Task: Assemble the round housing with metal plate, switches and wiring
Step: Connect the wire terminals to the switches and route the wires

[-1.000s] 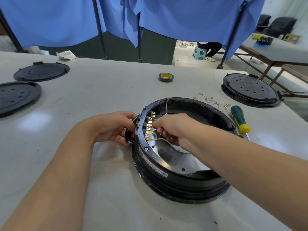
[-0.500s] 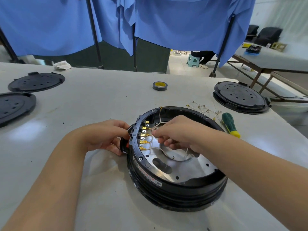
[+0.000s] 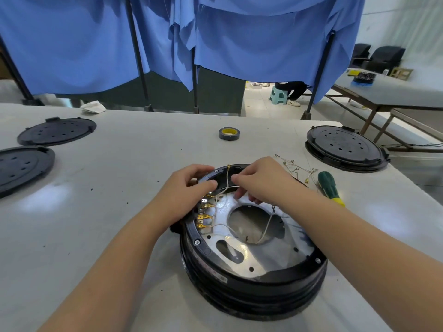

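A round black housing (image 3: 249, 291) stands on the white table in front of me. Inside lies a shiny metal plate (image 3: 266, 252) with a large round hole. Along the housing's left inner wall runs a row of switch terminals with brass connectors (image 3: 203, 215), and thin white wires (image 3: 266, 227) trail from them across the plate. My left hand (image 3: 189, 185) reaches over the left rim and covers the upper terminals with curled fingers. My right hand (image 3: 261, 180) pinches a white wire (image 3: 226, 178) just above the plate at the far side.
A green-handled screwdriver (image 3: 329, 188) and loose wires with ring terminals (image 3: 294, 166) lie right of the housing. A tape roll (image 3: 229, 133) sits behind it. Black round covers lie at far left (image 3: 57, 131), left (image 3: 19, 167) and far right (image 3: 345, 147). Blue curtains hang behind the table.
My left hand moved from outside the housing's left wall to over the rim onto the upper terminals. My right hand shifted toward the far side, uncovering the plate's hole. The view dropped closer.
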